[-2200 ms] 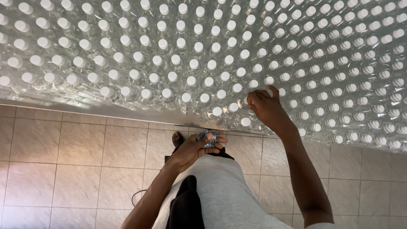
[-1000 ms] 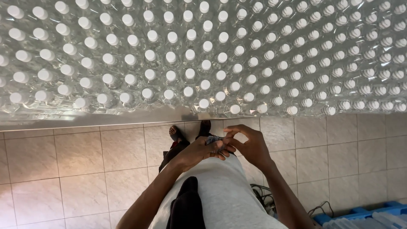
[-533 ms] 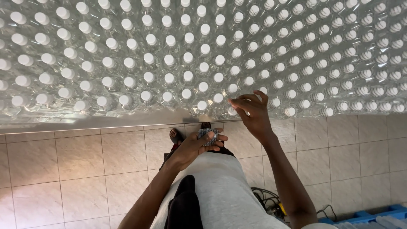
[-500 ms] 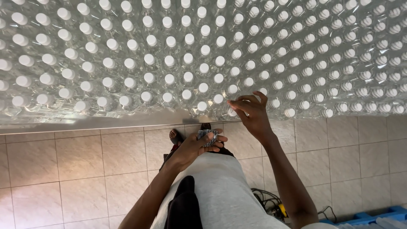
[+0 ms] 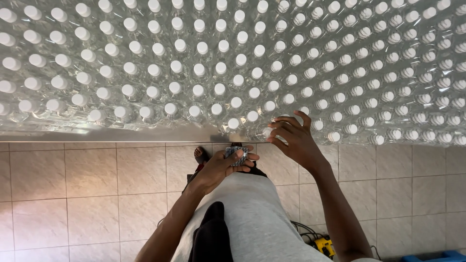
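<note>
— What's nearest you?

— Your grey shirt (image 5: 252, 218), with tiled floor (image 5: 73, 189) beneath and a yellow tool (image 5: 324, 246) and cables by your right side.

— And your hands?

— Your left hand (image 5: 218, 170) is curled shut around a small bundle of seals (image 5: 236, 155), held in front of your chest just below the desk (image 5: 121, 133) edge. Your right hand (image 5: 293, 140) is raised to the front row, fingers (image 5: 281, 127) partly closed around the cap of one bottle (image 5: 268, 132) at the edge.

— Beyond that?

— Clear bottles (image 5: 194, 63) with white caps fill the desk in tight rows. Those toward the right carry ribbed, banded caps (image 5: 388, 77); those to the left are plain.
</note>
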